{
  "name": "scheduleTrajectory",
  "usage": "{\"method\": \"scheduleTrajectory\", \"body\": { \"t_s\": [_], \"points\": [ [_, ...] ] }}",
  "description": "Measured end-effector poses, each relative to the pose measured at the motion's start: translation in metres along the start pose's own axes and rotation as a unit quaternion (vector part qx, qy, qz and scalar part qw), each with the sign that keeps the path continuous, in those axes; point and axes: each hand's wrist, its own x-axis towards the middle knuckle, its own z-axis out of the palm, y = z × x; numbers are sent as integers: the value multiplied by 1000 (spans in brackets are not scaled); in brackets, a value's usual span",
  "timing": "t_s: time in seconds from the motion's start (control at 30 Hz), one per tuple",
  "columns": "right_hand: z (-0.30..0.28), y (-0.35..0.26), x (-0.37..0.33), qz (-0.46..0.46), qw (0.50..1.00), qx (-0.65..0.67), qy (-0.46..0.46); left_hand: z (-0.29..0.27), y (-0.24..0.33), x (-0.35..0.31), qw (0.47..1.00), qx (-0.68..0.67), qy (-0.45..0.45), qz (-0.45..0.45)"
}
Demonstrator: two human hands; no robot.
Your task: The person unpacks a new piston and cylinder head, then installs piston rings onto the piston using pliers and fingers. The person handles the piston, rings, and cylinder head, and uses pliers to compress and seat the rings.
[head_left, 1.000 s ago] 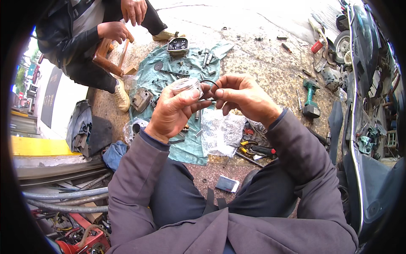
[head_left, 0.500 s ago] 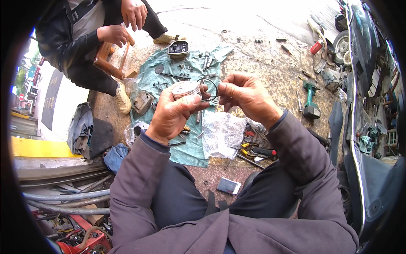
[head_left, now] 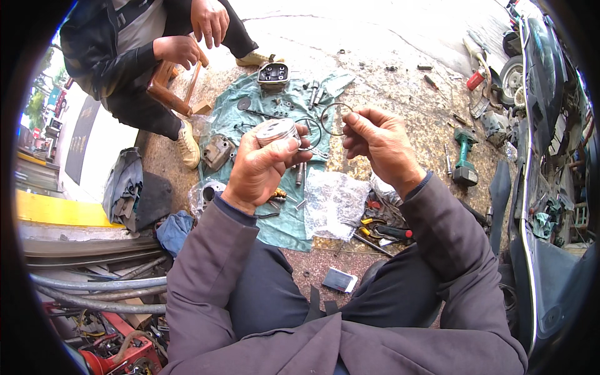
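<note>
My left hand point(head_left: 255, 170) is closed around a silvery piston point(head_left: 279, 130), with its flat crown tilted up and grooves along its side. A dark piston ring point(head_left: 321, 134) sticks out by the fingertips of that hand. To the right, my right hand point(head_left: 382, 145) pinches a thin piston ring point(head_left: 322, 116) between thumb and forefinger. This ring stands upright, apart from the piston, and its edge appears close to the darker ring. Both hands are above a green cloth point(head_left: 281, 229) spread on the ground.
Engine parts lie on the cloth, among them a cylinder head point(head_left: 273, 74) and a metal casing point(head_left: 219, 152). Clear plastic wrap point(head_left: 336, 203) and pliers point(head_left: 374, 222) lie nearer me. A green cordless drill point(head_left: 464, 159) is at right. Another person point(head_left: 119, 69) sits at far left.
My right hand has moved to the right, drawing one thin ring away from the darker ring. The left hand still holds the piston. The whole view has shifted slightly.
</note>
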Motion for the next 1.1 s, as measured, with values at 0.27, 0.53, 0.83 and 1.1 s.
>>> {"method": "scheduleTrajectory", "body": {
  "t_s": [0.27, 0.53, 0.83, 1.1],
  "points": [
    [6, 2, -2, 21, 999, -8, -45, 3, -5, 1, 1000, 0, -25, -5],
    [5, 5, 0, 67, 997, 5, -43, 6, -4, 3, 1000, -20, -12, -15],
    [5, 6, 0, 40, 996, -70, -49, 6, -3, 4, 998, -49, -32, -15],
    [7, 9, 0, 47, 994, -83, -44, 6, -6, 5, 997, -63, -36, -15]
  ]
}}
